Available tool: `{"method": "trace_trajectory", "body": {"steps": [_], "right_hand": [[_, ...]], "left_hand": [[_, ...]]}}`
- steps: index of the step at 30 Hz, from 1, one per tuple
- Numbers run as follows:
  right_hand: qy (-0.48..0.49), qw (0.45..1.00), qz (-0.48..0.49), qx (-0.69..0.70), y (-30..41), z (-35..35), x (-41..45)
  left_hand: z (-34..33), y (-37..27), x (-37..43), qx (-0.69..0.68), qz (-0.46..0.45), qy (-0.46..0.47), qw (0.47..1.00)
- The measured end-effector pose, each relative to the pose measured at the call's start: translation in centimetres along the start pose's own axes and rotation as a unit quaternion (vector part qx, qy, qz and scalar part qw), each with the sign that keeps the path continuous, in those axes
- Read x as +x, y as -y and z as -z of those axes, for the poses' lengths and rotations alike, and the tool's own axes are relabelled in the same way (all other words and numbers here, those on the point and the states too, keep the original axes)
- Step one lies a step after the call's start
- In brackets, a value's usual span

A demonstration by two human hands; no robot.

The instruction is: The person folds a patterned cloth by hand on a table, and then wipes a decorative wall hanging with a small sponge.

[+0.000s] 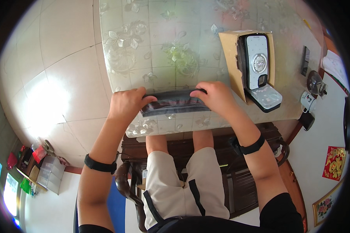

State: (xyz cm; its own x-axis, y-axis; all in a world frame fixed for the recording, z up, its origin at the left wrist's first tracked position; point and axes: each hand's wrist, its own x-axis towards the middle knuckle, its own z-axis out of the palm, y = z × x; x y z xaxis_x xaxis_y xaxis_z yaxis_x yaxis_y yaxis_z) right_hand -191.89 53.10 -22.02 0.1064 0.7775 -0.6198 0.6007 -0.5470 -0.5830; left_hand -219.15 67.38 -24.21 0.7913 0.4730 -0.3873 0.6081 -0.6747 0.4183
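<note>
A dark, glossy plastic pouch (176,103) stretches sideways near the front edge of the table, its lower edge lined with ridges. My left hand (127,102) pinches its left end, thumb on the near face. At the other end my right hand (217,96) grips the upper right corner between thumb and fingers. What the pouch holds inside, if anything, I cannot tell. Right of my right hand stands an opened cardboard box (232,58). A white phone case (256,46) with a round ring leans upright in it, and a clear-backed case (267,96) sticks out at its near end.
A floral plastic tablecloth (151,61) covers the table. Along its right side are a dark phone-like slab (305,61), a round transparent item (314,80) and a white mug (308,99). My legs are over a dark wooden bench (242,186) with curved arms.
</note>
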Motion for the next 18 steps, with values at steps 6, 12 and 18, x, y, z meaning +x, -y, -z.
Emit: {"method": "trace_trajectory", "body": {"steps": [6,12,18], "right_hand": [[-0.076,0.993,0.086,0.005,-1.7,0.1,0.1],[-0.137,0.977,0.093,-0.135,-1.7,0.3,-0.9],[-0.262,0.915,0.218,-0.217,2.0,-4.5,-1.0]], "left_hand": [[0.1,1.0,-0.1,-0.013,0.012,-0.042,0.999],[2.6,1.3,0.5,0.054,0.066,-0.151,0.985],[-2.9,-4.8,-0.4,-0.017,-0.111,-0.148,0.983]]}}
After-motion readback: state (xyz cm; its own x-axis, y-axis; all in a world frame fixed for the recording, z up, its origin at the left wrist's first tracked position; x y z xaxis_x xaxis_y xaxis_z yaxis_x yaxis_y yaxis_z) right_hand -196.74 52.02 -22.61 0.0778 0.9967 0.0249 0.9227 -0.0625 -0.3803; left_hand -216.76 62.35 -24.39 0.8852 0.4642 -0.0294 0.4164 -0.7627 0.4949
